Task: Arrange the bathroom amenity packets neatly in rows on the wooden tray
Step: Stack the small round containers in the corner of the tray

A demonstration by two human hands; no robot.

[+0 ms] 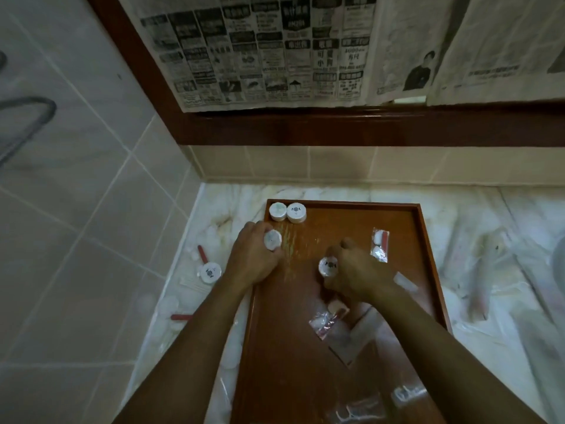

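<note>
at the near edge of the view, clear plastic sachets (pixel 356 407) with faint white contents are seen lying loose on the near end of the reddish-brown rectangular wooden tray (pixel 305 377), with another clear sachet holding red and white pieces (pixel 325 324) just beyond them. the tray's long axis runs near to far across the pale marble counter (pixel 489 240).

a round white puck-shaped packet with a dark printed emblem (pixel 272 239) is held by the left hand (pixel 255 258), its fingers curled round it near the tray's left rim. a second round white packet (pixel 328 266) is gripped in the same manner by the right hand (pixel 356 272), nearer the tray's middle.

two matching white round packets (pixel 287 212) are already set side by side, touching, in the far left corner. the coming move is judged to turn on this pair: it lies just beyond the left hand, so that hand's packet is the nearer to go down, probably below the pair to begin a second row. the right hand's packet lies well to the right and nearer.

a small clear sachet with a red strip (pixel 380 244) lies by the far right rim. one more round white packet (pixel 209 272) is left off the tray on the counter to the left.
</note>
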